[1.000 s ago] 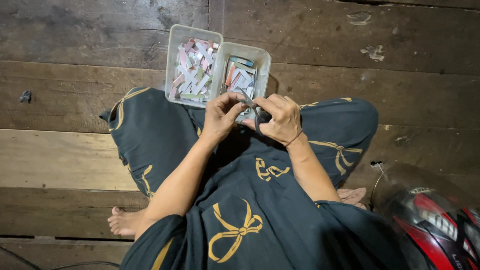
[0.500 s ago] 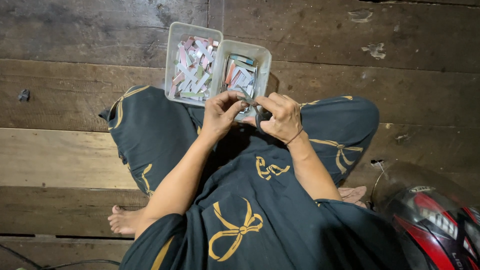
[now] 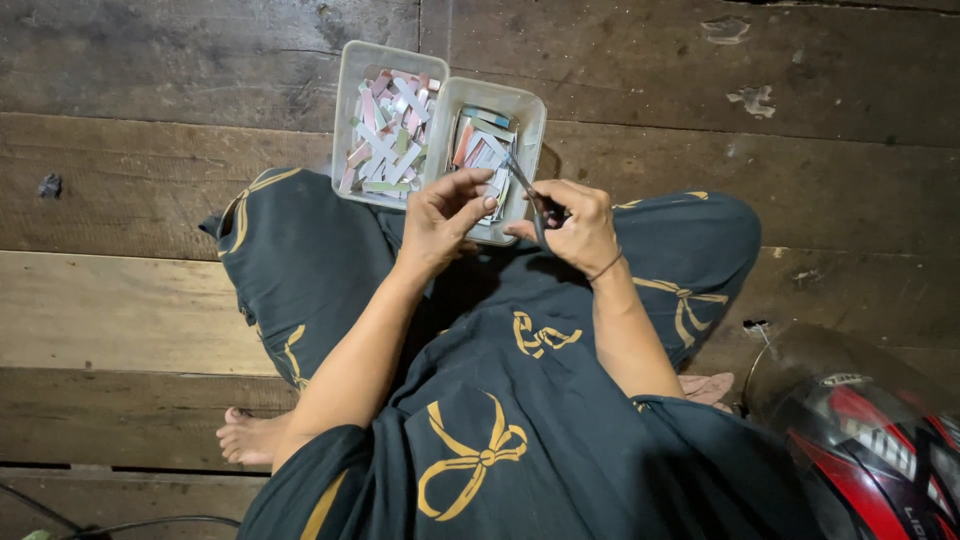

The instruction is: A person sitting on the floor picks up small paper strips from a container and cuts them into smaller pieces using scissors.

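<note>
I sit cross-legged in dark clothes with gold bow prints. My left hand (image 3: pixel 440 215) pinches a small pale paper strip (image 3: pixel 489 205) just over the near rim of the right tray. Small scissors (image 3: pixel 526 192) sit in my right hand (image 3: pixel 575 225), blades pointing up toward the strip. Two clear plastic trays stand side by side on the floor in front of my knees: the left tray (image 3: pixel 347 90) holds several pastel paper strips, and the right tray (image 3: pixel 531 125) holds several folded coloured pieces.
Dark wooden floorboards (image 3: pixel 150 90) run across the view. A red and black helmet (image 3: pixel 860 440) lies at the lower right beside my knee. My bare foot (image 3: pixel 250 435) shows at the lower left. A thin cable (image 3: pixel 120 525) crosses the bottom left corner.
My hands have drawn slightly apart; the scissors now stand raised with blades toward the strip held over the right tray. The trays have not moved.
</note>
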